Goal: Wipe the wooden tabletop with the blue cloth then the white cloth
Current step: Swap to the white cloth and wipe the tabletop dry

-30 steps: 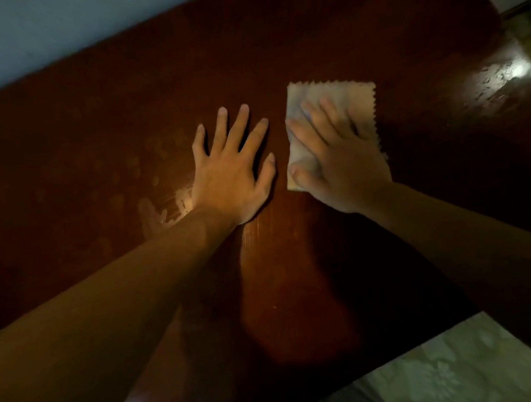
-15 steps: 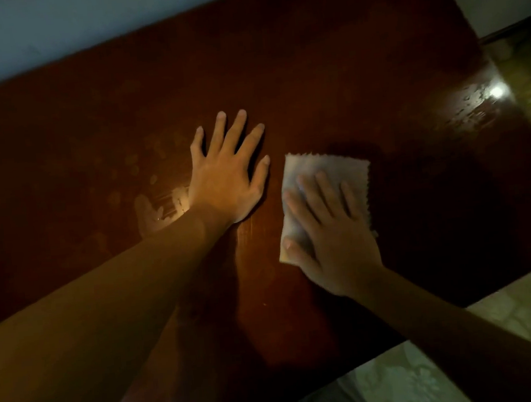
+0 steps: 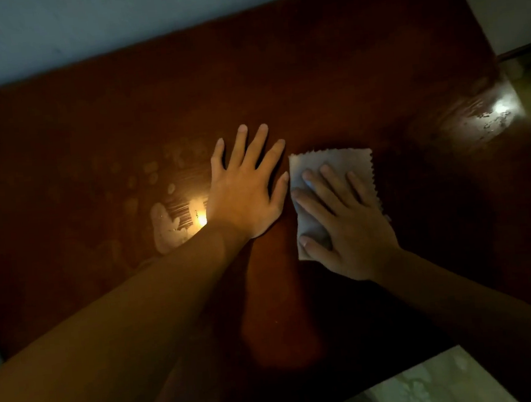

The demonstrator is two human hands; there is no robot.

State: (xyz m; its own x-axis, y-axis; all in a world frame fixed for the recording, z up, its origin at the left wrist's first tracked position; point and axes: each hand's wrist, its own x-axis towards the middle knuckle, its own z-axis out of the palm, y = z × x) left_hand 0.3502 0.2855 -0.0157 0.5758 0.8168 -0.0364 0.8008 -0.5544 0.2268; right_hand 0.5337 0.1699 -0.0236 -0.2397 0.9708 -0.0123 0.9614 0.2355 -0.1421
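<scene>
Both hands lie flat, grip apart: left hand (image 3: 246, 192) on the tabletop (image 3: 326, 75), right hand (image 3: 346, 225) pressing the white cloth (image 3: 338, 161)

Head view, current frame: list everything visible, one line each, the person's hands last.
wooden tabletop: one, dark reddish brown, fills most of the view
white cloth: one, zigzag-edged, flat on the tabletop right of centre
smudges: several, pale, on the tabletop beside the left wrist
wall: one, pale grey, beyond the far edge
floor: pale, patterned, lower right
left hand: flat on the tabletop, fingers spread
right hand: flat, pressing on the white cloth
</scene>
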